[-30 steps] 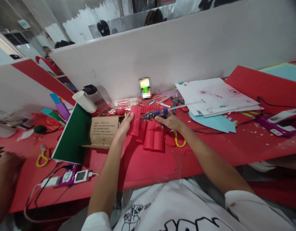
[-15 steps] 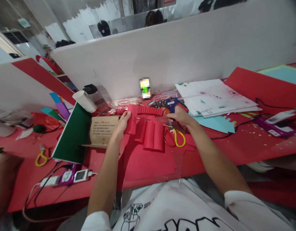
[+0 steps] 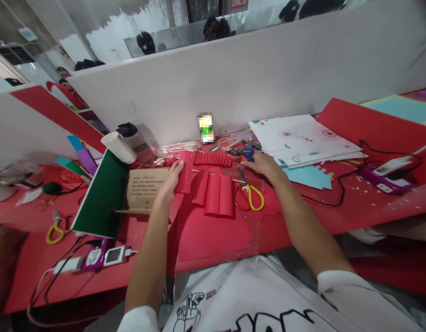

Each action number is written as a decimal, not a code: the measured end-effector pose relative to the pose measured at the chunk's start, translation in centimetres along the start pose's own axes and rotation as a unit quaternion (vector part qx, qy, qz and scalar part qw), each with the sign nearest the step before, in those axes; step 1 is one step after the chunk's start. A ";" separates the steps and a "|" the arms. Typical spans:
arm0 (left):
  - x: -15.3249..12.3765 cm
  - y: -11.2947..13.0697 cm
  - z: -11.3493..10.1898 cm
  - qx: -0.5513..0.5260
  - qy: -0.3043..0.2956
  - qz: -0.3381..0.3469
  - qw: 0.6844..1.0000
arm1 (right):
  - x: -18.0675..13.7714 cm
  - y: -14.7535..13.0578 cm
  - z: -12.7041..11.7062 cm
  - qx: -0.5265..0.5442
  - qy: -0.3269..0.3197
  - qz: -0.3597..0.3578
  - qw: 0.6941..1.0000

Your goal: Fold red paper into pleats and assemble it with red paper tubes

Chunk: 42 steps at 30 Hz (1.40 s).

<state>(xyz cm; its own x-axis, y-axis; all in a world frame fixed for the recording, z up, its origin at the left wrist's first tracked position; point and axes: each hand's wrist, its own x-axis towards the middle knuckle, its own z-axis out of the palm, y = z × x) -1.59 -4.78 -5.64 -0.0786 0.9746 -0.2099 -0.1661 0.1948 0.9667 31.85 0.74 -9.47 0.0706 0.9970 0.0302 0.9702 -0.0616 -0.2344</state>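
Observation:
My left hand (image 3: pixel 173 177) is closed on the edge of a folded red paper piece (image 3: pixel 185 173), held upright over the table. A line of small marks or glue runs along this piece. My right hand (image 3: pixel 263 163) is wrapped round a blue glue gun (image 3: pixel 246 153) with an orange trigger, its nozzle pointing left. Between the hands lies a pleated red paper strip (image 3: pixel 213 159). Nearer to me, rolled red paper tubes (image 3: pixel 219 196) rest on red sheets (image 3: pixel 213 237). Scissors with red and yellow handles (image 3: pixel 256 198) lie just below my right hand.
A cardboard box (image 3: pixel 147 189) and green board (image 3: pixel 100 198) stand left, with a bottle (image 3: pixel 138 143) behind. A lit phone (image 3: pixel 206 129) leans on the partition (image 3: pixel 268 87). White printed sheets (image 3: pixel 303 138) and a purple power strip (image 3: pixel 386 180) lie right. Another person's arm (image 3: pixel 5 258) is far left.
My right hand has shifted slightly right and away from the scissors with the glue gun, showing more of their blades. My left hand keeps its hold on the folded paper. The view has shifted slightly.

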 end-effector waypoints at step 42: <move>-0.3 0.6 0.0 0.009 0.028 -0.003 1.000 | -4.3 -8.2 0.3 0.165 0.075 -0.315 0.932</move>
<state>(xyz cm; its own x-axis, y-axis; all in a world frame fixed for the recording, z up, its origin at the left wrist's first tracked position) -1.65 -4.98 -4.97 -0.1317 0.9658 -0.2235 -0.1489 0.2037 0.9677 23.49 -2.99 -8.01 -0.4334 0.8115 0.3920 0.7073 0.5759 -0.4100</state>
